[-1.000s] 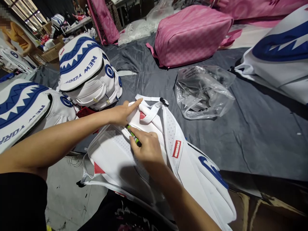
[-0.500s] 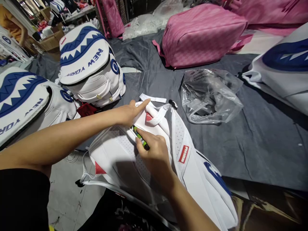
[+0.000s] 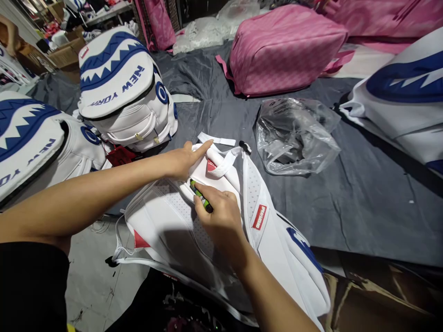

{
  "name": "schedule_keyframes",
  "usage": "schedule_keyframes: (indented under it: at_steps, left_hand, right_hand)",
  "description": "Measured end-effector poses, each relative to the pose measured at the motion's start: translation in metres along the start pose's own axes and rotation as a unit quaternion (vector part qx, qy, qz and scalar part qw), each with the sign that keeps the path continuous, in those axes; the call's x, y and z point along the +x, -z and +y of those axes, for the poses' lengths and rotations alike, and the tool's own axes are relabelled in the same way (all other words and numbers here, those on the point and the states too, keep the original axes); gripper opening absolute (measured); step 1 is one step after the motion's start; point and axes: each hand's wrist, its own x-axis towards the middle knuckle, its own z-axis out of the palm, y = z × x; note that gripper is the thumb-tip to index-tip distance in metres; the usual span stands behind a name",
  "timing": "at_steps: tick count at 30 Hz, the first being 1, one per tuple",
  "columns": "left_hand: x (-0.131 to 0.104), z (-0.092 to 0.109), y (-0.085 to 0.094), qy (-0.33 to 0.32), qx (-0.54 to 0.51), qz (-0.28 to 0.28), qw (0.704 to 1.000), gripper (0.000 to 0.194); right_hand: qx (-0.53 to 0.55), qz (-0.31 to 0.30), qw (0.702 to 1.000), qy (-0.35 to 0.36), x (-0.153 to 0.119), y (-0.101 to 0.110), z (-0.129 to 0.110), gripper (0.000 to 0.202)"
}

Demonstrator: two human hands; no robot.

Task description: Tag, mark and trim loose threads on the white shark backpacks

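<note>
A white backpack (image 3: 228, 251) lies tilted in front of me, its perforated straps, red label and white top handle (image 3: 226, 168) facing up. My left hand (image 3: 182, 161) grips the bag's upper left edge, with one finger stretched toward the handle and the others partly hidden. Within my right hand (image 3: 221, 210) is a slim green-and-black tool (image 3: 200, 196), its kind unclear. The tool's far end meets the white fabric just below the handle, close beside my left hand. A white strap end (image 3: 217, 139) sticks out beyond the bag.
Two white-and-blue backpacks (image 3: 116, 76) stand to the left, another (image 3: 401, 101) to the right. Behind are a pink bag (image 3: 287, 53) and a crumpled clear plastic bag (image 3: 297, 138) on the grey-covered table (image 3: 374, 198). Another person's arm (image 3: 12, 34) shows at far left.
The whole view has shifted slightly, so things appear a little further left. Both hands keep nearly the same place on the backpack, the tool still in my right hand.
</note>
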Motion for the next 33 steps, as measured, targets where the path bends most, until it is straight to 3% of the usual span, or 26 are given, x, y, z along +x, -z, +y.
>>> schedule_keyframes:
  at_steps: [22,26,30,33]
  left_hand:
    - [0.0013,-0.0044,-0.0052,-0.022,0.001,0.019,1.000,0.113]
    - [0.0008,-0.0039,-0.0051,-0.019,-0.001,0.017,1.000,0.114]
    - [0.0009,-0.0046,-0.0057,-0.020,0.003,0.019,1.000,0.115]
    - [0.0014,-0.0058,-0.0069,-0.026,0.006,0.031,0.999,0.114]
  right_hand:
    - [0.003,-0.013,1.000,-0.012,0.0023,-0.0001,-0.0007,0.034]
    - [0.051,-0.049,0.997,-0.009,0.0036,-0.0008,0.0004,0.033]
    - [0.014,-0.001,1.000,-0.013,0.0029,-0.0030,0.0000,0.034]
    - [0.048,-0.048,0.998,-0.002,0.0048,-0.0028,0.0002,0.033]
